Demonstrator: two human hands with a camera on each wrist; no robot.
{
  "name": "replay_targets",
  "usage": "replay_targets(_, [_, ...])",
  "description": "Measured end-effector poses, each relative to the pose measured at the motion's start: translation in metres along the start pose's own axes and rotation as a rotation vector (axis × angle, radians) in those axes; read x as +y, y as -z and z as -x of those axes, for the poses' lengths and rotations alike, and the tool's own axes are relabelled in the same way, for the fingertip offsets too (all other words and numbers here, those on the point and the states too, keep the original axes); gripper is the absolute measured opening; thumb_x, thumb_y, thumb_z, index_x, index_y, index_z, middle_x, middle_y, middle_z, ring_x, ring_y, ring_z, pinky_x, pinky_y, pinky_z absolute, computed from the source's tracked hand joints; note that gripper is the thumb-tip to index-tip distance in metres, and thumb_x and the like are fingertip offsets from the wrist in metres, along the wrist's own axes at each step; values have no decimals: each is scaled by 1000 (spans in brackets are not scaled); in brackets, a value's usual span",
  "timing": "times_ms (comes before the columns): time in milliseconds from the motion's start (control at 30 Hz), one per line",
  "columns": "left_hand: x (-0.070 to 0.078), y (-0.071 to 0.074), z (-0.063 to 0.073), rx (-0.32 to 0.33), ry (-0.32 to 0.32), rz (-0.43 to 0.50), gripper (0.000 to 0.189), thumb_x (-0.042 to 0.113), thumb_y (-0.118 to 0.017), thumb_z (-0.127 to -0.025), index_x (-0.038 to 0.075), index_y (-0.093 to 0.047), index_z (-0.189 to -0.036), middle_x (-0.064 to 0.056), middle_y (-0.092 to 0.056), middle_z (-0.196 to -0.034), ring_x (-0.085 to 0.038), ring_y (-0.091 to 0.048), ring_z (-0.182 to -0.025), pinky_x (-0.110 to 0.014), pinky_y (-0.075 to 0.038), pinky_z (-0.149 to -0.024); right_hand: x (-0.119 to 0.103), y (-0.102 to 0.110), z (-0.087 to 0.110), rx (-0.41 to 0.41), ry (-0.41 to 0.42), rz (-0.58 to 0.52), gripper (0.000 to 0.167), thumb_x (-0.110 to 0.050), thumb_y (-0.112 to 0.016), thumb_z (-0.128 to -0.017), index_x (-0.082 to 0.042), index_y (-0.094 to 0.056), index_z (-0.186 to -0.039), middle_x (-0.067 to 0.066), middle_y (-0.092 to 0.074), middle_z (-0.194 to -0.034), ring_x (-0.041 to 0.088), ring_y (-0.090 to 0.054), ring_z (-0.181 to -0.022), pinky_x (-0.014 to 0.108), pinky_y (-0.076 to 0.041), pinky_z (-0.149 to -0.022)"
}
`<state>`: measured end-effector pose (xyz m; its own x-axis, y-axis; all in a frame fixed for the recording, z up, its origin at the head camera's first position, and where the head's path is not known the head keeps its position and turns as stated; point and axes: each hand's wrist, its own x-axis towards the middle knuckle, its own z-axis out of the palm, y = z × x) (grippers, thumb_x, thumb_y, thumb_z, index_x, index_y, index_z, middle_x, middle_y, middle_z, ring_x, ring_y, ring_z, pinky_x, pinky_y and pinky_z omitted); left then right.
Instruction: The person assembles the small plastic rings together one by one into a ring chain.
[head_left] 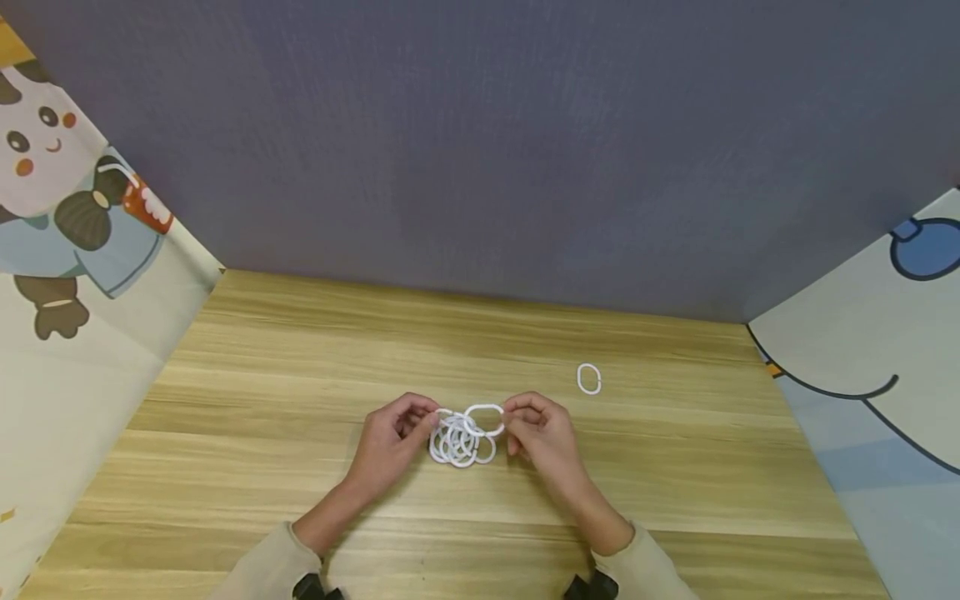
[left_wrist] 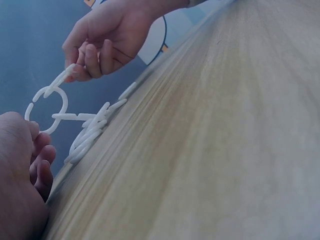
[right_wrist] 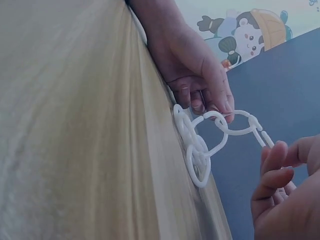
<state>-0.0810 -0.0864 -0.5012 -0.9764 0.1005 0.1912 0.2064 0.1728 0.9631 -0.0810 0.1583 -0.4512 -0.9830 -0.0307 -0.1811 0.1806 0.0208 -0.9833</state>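
Between finger and thumb, my left hand (head_left: 392,439) pinches a white plastic chain link (left_wrist: 65,102) that has a small gap in its loop. My right hand (head_left: 546,436) pinches another white link (head_left: 485,407), and this one passes through the left hand's link. Below the fingers, more joined links (left_wrist: 87,140) trail down to the wooden table in an overlapping bunch. The right wrist view shows the held links raised above the tabletop, with a further link (right_wrist: 226,127) hanging from the left hand's one.
A single loose white link (head_left: 599,380) lies on the wooden table (head_left: 675,467), beyond my right hand. A grey-blue panel (head_left: 480,150) rises at the table's back edge. Cartoon-printed panels (head_left: 135,308) stand along the left and right sides.
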Motion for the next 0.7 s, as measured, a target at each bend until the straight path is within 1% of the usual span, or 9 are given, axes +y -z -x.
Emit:
replay_targets(67, [0, 0, 0, -2, 8, -8, 7, 4, -80, -101, 4, -79, -108, -4, -77, -91, -10, -65, -73, -23, -55, -62, 0, 1, -1, 5, -18, -18, 12, 10, -65, -97, 11, -68, -108, 12, -68, -74, 11, -55, -53, 20, -33, -47])
replay_targets(233, [2, 0, -1, -17, 27, -28, 7, 4, -80, -102, 5, -80, -109, -4, -76, -91, -9, -64, -75, -22, -55, -64, 1, 3, -1, -10, -32, -52, 15, 8, -65, -98, 10, -68, -113, 11, -69, -78, 10, -56, -55, 20, -36, -47])
replay_targets(367, [1, 0, -1, -26, 29, -31, 8, 4, -79, -102, 5, -80, -110, -4, -76, -92, -9, -65, -76, -22, -56, -64, 2, 3, -1, -30, -29, -56, 16, 7, -66, -99, 11, -67, -115, 10, -68, -77, 10, -55, -55, 20, -37, -48])
replay_targets(467, [1, 0, -1, -26, 19, -18, 11, 3, -81, -100, 5, -79, -111, -4, -76, -92, -10, -65, -76, -22, -56, -65, 3, 3, -1, -41, -31, -51, 16, 6, -66, -100, 10, -67, -115, 11, -68, -76, 10, -55, -55, 20, -37, -49])
replay_targets(567, [2, 1, 0, -34, -23, -9, 16, 0, -85, -95, 6, -78, -109, -2, -75, -91, -9, -65, -76, -22, -55, -63, 3, 3, 0, -58, -45, -54, 16, 4, -67, -101, 10, -66, -117, 11, -67, -75, 10, -54, -56, 20, -37, -49])
replay_targets(700, [2, 1, 1, -60, -107, 0, 21, -1, -89, -91, 9, -78, -106, -1, -73, -90, -6, -62, -73, -21, -52, -58, 5, 2, 1, -93, -63, -64, 18, 2, -67, -102, 9, -66, -118, 7, -65, -73, 9, -53, -56, 20, -36, -49])
